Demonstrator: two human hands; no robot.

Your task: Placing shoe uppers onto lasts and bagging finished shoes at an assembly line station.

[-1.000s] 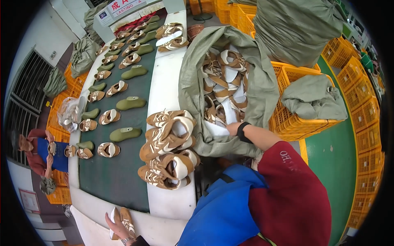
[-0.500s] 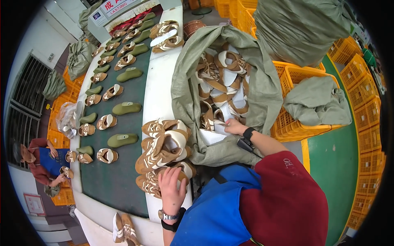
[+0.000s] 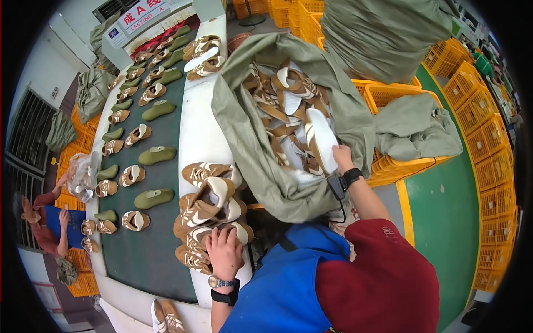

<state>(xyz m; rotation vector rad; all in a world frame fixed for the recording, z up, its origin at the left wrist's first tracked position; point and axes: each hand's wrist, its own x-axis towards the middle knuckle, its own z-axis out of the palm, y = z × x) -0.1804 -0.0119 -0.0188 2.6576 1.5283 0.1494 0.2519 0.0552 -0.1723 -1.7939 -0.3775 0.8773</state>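
Factory floor w/ yellow crates [image 3: 400, 166] at 3 o'clock; a dark conveyor belt [image 3: 161, 233] at 9. On the white surface [image 3: 200, 139], the pile of tan shoe uppers [image 3: 208, 213] is pressed by the left hand [image 3: 224, 252], fingers spread flat. One white-soled upper [image 3: 322, 139], in the green sack [image 3: 250, 139] at 12, is gripped by the right hand [image 3: 341, 158]. Uppers seem light, soft; probably best taken at the heel edge.

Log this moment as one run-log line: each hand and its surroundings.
left hand: flat on shoe-upper pile | right hand: gripping upper in green sack | belt: uppers and green lasts
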